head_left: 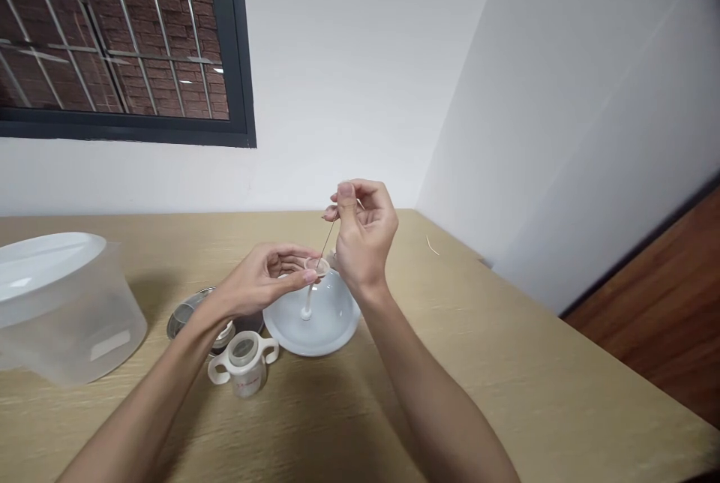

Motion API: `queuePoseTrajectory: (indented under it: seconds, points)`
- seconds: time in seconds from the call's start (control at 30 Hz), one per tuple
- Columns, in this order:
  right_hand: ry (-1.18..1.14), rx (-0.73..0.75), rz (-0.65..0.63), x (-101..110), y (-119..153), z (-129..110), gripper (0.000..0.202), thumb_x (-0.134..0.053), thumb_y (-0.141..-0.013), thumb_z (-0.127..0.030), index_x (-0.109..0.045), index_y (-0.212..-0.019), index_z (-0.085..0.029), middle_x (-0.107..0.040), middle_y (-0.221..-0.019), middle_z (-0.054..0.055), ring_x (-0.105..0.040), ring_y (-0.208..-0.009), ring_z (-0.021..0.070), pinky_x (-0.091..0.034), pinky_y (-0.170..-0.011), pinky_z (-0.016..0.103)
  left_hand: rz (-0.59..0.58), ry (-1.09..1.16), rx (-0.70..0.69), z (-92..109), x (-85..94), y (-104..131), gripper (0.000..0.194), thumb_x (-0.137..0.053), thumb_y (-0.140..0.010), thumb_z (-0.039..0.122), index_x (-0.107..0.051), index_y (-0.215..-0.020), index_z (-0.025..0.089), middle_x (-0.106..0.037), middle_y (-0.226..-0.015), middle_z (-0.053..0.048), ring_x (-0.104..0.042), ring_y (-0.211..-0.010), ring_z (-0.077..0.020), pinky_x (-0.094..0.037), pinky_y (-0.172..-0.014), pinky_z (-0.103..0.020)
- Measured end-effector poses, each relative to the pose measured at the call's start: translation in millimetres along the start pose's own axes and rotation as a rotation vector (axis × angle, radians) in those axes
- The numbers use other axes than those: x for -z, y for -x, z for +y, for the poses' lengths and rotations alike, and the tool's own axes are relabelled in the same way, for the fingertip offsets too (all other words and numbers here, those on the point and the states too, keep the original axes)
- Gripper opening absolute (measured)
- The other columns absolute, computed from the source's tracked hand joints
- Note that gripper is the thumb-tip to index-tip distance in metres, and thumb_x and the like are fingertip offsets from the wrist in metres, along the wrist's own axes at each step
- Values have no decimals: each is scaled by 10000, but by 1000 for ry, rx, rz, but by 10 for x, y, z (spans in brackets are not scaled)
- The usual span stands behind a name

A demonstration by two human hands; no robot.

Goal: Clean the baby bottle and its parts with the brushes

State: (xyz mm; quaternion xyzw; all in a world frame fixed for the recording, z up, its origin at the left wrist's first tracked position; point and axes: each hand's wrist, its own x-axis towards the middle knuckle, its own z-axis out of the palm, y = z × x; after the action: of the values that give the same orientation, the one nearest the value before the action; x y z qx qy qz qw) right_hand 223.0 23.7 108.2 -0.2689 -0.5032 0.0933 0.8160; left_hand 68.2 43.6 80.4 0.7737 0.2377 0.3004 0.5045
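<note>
Above a pale bowl (337,329), my left hand (270,277) pinches a small clear round piece (316,266) by its rim, between thumb and fingers. A white tube with a round end (307,312) hangs below that piece, over the bowl. My right hand (365,235) is raised to the right, its thumb and fingers closed on a thin rod (328,239). The rod slants down to the clear round piece. Just left of the bowl stands a two-handled cup (246,374) with an open top.
On the left is a large translucent tub (84,325) with a white lid. A round metal-looking dish (183,312) lies partly behind my left wrist, near a small white ringed part (223,337). A thin pale strip (432,246) lies at the right.
</note>
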Motion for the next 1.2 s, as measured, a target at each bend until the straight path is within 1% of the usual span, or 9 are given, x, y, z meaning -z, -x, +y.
queuePoseTrajectory:
  seconds: [0.13, 0.3, 0.4, 0.5, 0.63, 0.77, 1.03, 1.2]
  points:
    - [-2, 40, 13, -31, 40, -81, 106, -585, -957, -283, -570, -885, -207, -585, -798, -42, -584, -580, 56, -543, -588, 230, -46, -108, 1, 68, 38, 34, 465, -753, -815, 434, -681, -1183, 159, -759, -1056, -97, -688, -982, -253, -528, -855, -349]
    - [4, 84, 67, -24, 17, -131, 99, -577, -963, -281, -557, -894, -213, -581, -795, -46, -576, -575, 54, -561, -595, 236, -122, -202, -7, 118, 137, 69, 394, -720, -848, 412, -689, -1169, 186, -756, -1089, -66, -687, -983, -228, -521, -857, -326]
    - [-7, 130, 125, -1, -21, -173, 91, -587, -956, -266, -550, -891, -214, -568, -801, -48, -567, -571, 49, -560, -582, 232, -145, -225, 12, 113, 184, 78, 385, -728, -842, 385, -682, -1166, 184, -752, -1110, -66, -683, -1017, -228, -522, -877, -328]
    - [-35, 166, 164, 15, -38, -222, 79, -596, -945, -219, -561, -876, -206, -563, -800, -48, -561, -565, 44, -551, -574, 231, -167, -196, 29, 62, 195, 59, 393, -737, -834, 359, -666, -1175, 176, -752, -1116, -73, -679, -1045, -232, -519, -903, -340]
    - [-42, 178, 156, 14, -26, -247, 77, -590, -948, -200, -566, -874, -202, -565, -788, -49, -566, -562, 48, -548, -576, 240, -179, -164, 22, 3, 180, 31, 396, -734, -837, 352, -656, -1185, 180, -746, -1138, -78, -677, -1061, -233, -518, -913, -350]
    - [-35, 171, 147, 3, -15, -217, 75, -589, -951, -212, -560, -883, -199, -563, -790, -49, -569, -564, 52, -551, -584, 247, -180, -162, 10, 13, 166, 31, 389, -740, -832, 345, -661, -1178, 184, -742, -1154, -77, -676, -1073, -229, -509, -932, -345]
    - [37, 135, 108, -4, 3, -169, 110, -583, -958, -311, -538, -906, -225, -559, -815, -41, -575, -582, 64, -567, -604, 256, -161, -120, 10, 59, 155, 42, 383, -726, -832, 323, -667, -1183, 183, -747, -1141, -91, -684, -1065, -247, -525, -898, -349]
    - [61, 120, 93, -22, 34, -174, 115, -564, -969, -325, -536, -913, -229, -563, -816, -37, -580, -592, 70, -568, -606, 257, -157, -119, 16, 35, 146, 35, 397, -715, -835, 350, -669, -1199, 197, -754, -1127, -93, -688, -1061, -258, -518, -913, -367]
